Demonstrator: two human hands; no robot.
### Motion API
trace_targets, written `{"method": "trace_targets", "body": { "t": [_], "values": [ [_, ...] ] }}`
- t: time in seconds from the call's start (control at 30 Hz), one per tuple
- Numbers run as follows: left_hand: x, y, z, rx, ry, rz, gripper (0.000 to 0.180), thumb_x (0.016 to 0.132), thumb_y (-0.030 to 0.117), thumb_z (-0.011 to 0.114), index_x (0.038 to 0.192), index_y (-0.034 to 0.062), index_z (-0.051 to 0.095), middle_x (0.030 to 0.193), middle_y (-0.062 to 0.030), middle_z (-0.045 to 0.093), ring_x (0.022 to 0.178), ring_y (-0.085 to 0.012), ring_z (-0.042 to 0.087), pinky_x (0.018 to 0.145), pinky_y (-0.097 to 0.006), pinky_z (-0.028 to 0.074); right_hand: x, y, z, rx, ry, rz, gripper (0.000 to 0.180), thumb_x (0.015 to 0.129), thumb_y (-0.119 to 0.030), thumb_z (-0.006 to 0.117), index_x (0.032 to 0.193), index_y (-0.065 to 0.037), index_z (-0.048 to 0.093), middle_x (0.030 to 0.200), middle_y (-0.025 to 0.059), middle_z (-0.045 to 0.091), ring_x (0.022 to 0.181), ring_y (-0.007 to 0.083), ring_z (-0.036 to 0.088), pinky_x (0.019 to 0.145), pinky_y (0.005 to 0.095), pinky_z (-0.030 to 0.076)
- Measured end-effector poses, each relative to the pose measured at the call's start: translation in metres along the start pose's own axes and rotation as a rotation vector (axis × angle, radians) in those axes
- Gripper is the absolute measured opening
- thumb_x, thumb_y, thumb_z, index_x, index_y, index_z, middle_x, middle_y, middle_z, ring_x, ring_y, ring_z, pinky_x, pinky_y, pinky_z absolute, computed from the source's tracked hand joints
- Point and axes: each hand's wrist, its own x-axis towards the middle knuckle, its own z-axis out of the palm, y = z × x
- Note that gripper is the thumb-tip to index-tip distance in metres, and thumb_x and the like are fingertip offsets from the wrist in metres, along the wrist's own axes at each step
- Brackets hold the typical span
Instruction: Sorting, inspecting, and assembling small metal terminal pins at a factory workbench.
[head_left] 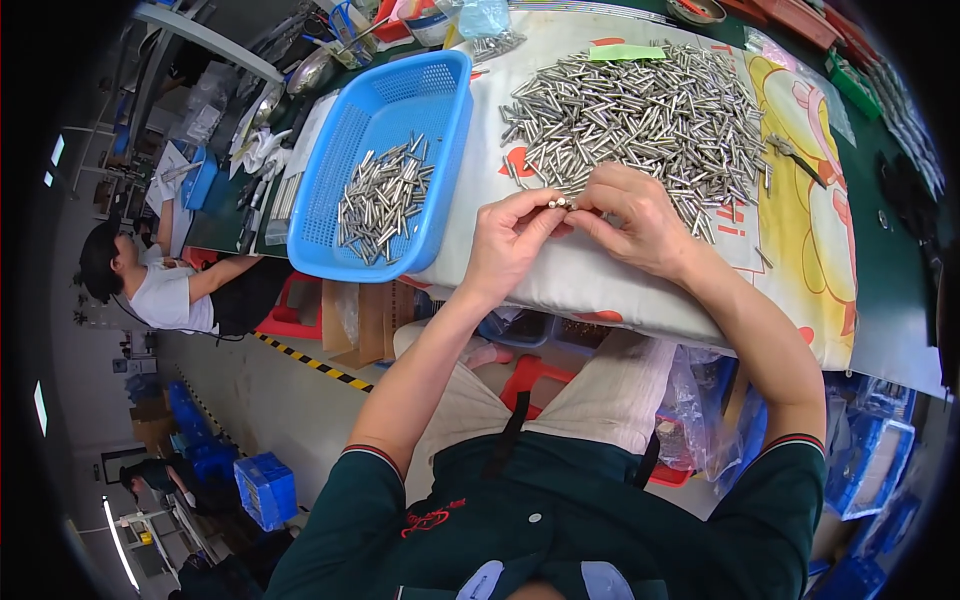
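Note:
My left hand [505,245] and my right hand [635,222] meet at the near edge of a big heap of short metal pins [640,115]. Between the fingertips of both, a few small shiny metal pins [561,203] show their ends; their exact number and length are hidden by the fingers. Both hands are closed in a pinch on them. To the left of my left hand, a blue perforated plastic basket [458,130] holds a smaller pile of similar pins [385,200]. The heap lies on a pale printed cloth [590,285] over the table.
A pair of pliers [797,160] lies right of the heap, and a green paper slip [625,52] rests on its far side. Plastic bags [495,45] and a metal bowl [697,10] stand at the back. A co-worker [170,285] sits at the left. Blue crates [870,465] are below, at right.

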Motion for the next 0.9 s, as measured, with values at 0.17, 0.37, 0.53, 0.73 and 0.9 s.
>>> {"method": "trace_targets", "body": {
  "t": [0.17,0.37,0.53,0.73,0.9],
  "values": [
    [0.001,0.01,-0.004,-0.31,-0.049,-0.253,0.018,0.09,0.006,0.055,0.103,-0.0048,0.061,0.085,-0.0108,0.067,0.073,-0.0142,0.064,0.067,-0.026,0.053,0.004,-0.003,-0.002,0.03,0.005,0.097,0.017,0.075,-0.017,0.069,0.082,-0.002,0.062,0.071,0.0088,0.058,0.067,0.0245,0.057,0.06,0.0348,0.046],
    [0.004,0.014,-0.004,-0.463,-0.08,-0.434,0.018,0.091,0.01,0.055,0.102,-0.0033,0.061,0.086,-0.0109,0.066,0.072,-0.0135,0.064,0.067,-0.025,0.053,0.003,-0.001,0.002,0.132,0.057,0.091,0.023,0.076,-0.008,0.065,0.098,-0.001,0.064,0.076,0.0114,0.061,0.072,0.0267,0.06,0.065,0.0355,0.048],
    [0.005,0.019,-0.007,-0.444,-0.088,-0.539,0.019,0.092,0.012,0.054,0.101,-0.0026,0.061,0.088,-0.0119,0.066,0.075,-0.015,0.065,0.068,-0.025,0.054,0.004,-0.004,0.001,0.17,0.046,0.144,0.023,0.077,-0.007,0.063,0.099,-0.001,0.064,0.079,0.0123,0.06,0.075,0.0275,0.059,0.067,0.0355,0.048],
    [0.006,0.028,-0.008,-0.514,-0.151,-0.573,0.024,0.094,0.017,0.051,0.102,-0.0044,0.059,0.089,-0.0146,0.066,0.076,-0.0162,0.065,0.068,-0.025,0.054,0.002,-0.003,-0.002,0.151,-0.038,0.165,0.022,0.078,-0.007,0.061,0.099,-0.001,0.064,0.082,0.0117,0.058,0.077,0.0275,0.058,0.068,0.0354,0.047],
    [0.007,0.022,-0.015,-0.654,-0.203,-0.628,0.025,0.094,0.017,0.05,0.103,-0.0051,0.058,0.09,-0.0152,0.065,0.078,-0.018,0.066,0.071,-0.027,0.055,0.003,-0.004,-0.001,0.152,-0.053,0.158,0.021,0.078,-0.007,0.061,0.098,0.0,0.064,0.08,0.0119,0.057,0.076,0.0277,0.057,0.067,0.0357,0.046]
  ]
}}
